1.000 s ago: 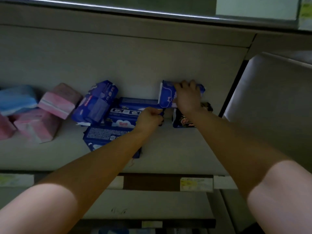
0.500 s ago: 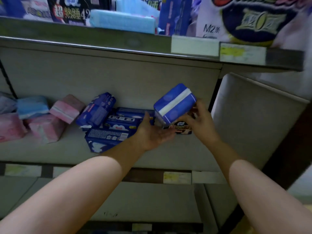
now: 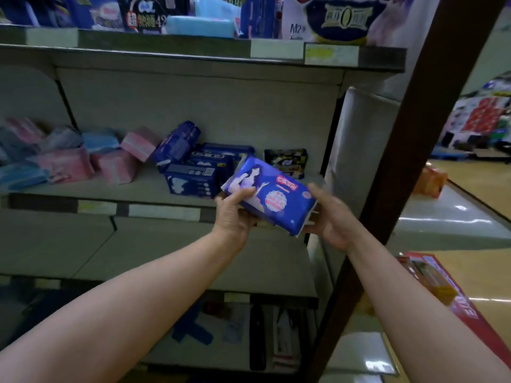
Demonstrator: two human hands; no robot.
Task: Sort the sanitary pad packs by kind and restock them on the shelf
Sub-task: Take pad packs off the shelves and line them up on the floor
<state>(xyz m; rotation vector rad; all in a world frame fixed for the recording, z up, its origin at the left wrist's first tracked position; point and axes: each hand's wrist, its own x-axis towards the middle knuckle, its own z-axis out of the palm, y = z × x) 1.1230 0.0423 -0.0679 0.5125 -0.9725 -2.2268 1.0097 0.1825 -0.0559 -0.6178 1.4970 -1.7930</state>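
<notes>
I hold a blue sanitary pad pack with a white figure and a red label in front of the middle shelf. My left hand grips its left end, thumb on the front. My right hand cups its right end from below. Behind it on the shelf lie several dark blue packs, a black pack at the right, and pink packs and light blue packs to the left.
The upper shelf carries more packs, among them a light blue one. A dark brown post slants down just right of my right hand. A lower shelf holds goods. A red box lies on the floor at right.
The blue pack came off the shelf and toward me, turning from its striped side to its printed front. Both hands now hold its ends. My view pulled back and rose.
</notes>
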